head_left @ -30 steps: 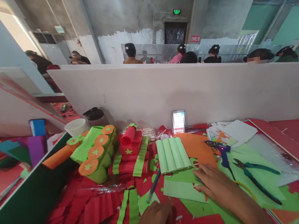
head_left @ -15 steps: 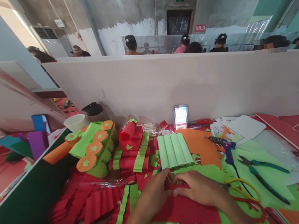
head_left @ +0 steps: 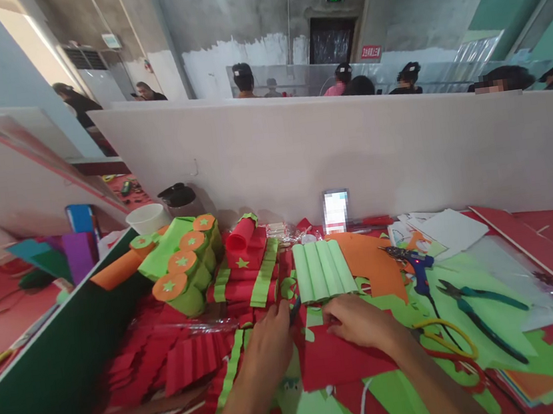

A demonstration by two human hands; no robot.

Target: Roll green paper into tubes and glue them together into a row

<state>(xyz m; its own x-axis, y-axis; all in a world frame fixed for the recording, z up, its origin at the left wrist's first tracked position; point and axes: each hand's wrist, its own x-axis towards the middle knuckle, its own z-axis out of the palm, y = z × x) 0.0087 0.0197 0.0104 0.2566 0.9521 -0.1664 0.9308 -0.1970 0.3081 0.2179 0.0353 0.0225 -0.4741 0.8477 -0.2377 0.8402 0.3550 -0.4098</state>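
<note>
A red craft sheet [head_left: 348, 359] lies in front of me, slightly raised at its far edge. My right hand [head_left: 358, 321] is closed on that far edge, fingers curled under the knuckles. My left hand [head_left: 272, 335] is left of the sheet and apart from it, its fingers drawn together beside a slim dark blue object [head_left: 295, 309]; whether they grip it is partly hidden. Just beyond my hands sits a light green ridged panel [head_left: 322, 272] made of rolled strips. Left of it is a red tank-like model [head_left: 244, 275] with green bands and a star.
A green and orange model [head_left: 183, 265] stands at the left by a green board [head_left: 73, 353]. On the right lie a blue glue gun [head_left: 420, 270], teal-handled pliers [head_left: 492, 318] and yellow-handled scissors [head_left: 446, 334]. A phone [head_left: 336, 212] leans on the white partition [head_left: 249, 150].
My hands have parted. The left hand has moved left, off the red sheet, to the dark blue object. The right hand keeps the sheet, which now lies flatter and turned.
</note>
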